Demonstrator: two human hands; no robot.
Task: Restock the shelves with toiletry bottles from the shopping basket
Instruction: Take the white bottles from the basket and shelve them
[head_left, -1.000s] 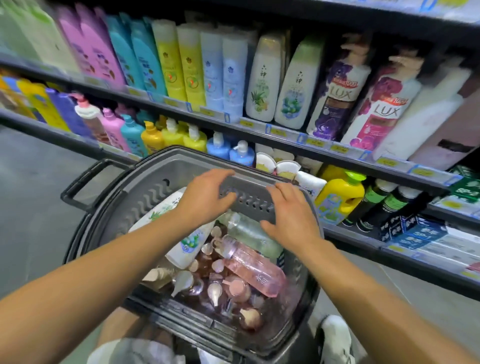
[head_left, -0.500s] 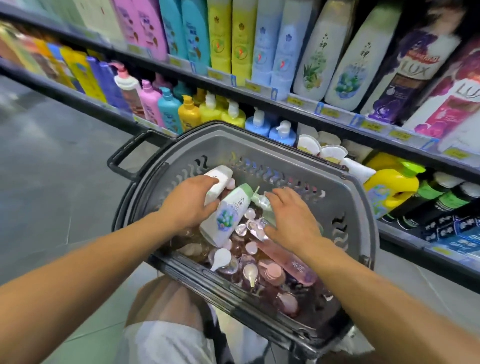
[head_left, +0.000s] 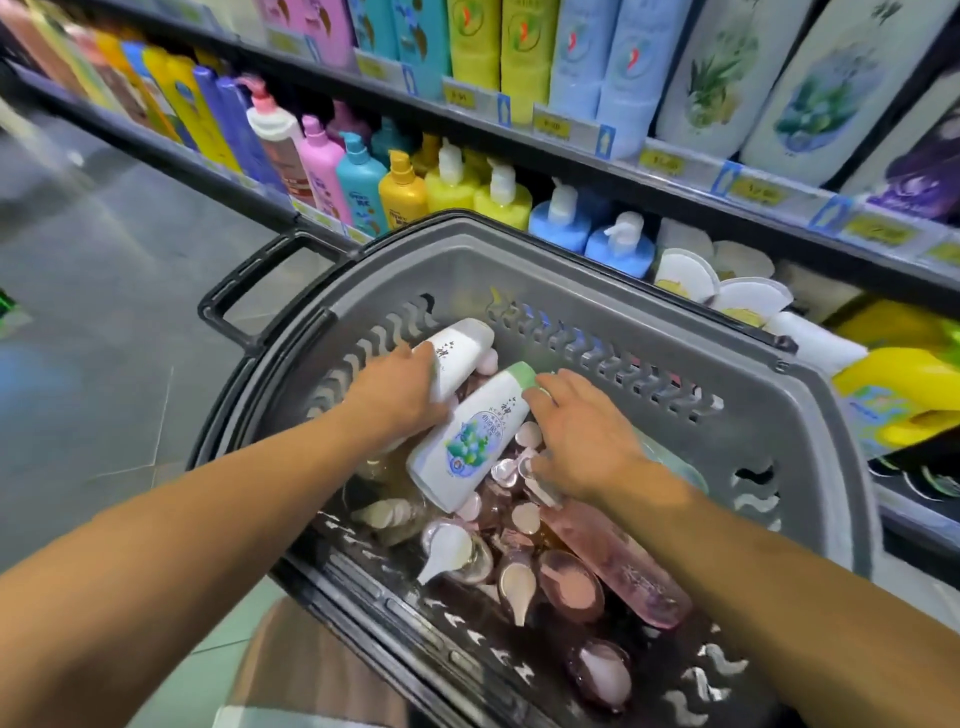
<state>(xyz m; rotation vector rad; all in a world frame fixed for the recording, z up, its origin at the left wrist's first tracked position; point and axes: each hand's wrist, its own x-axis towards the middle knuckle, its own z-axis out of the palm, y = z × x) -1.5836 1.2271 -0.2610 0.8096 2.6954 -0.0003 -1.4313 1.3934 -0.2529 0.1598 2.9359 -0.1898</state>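
While both hands are reaching down into the grey shopping basket (head_left: 810, 415), the head view is showing it sitting right up against the shelves (head_left: 675, 176), with its black handle (head_left: 244, 291) sticking out to the left. The left hand (head_left: 395, 400) is lying over a white bottle (head_left: 462, 348) near the basket's far wall, fingers curled around its side, so it's looking like a loose grip more than a tight one. The right hand (head_left: 587, 441) is resting half open, fingertips touching the green cap end of a second white bottle with a green-and-blue label (head_left: 467, 441), which is lying tilted between the two hands; can't really tell if it's actually gripping it. Under those, a pile of small pinkish bottles (head_left: 519, 561) is filling the bottom, and a long clear pink bottle (head_left: 618, 566) is lying just below the right wrist. Behind the basket, pump bottles in pink, teal, yellow and blue (head_left: 452, 182) are lining the lower shelf.
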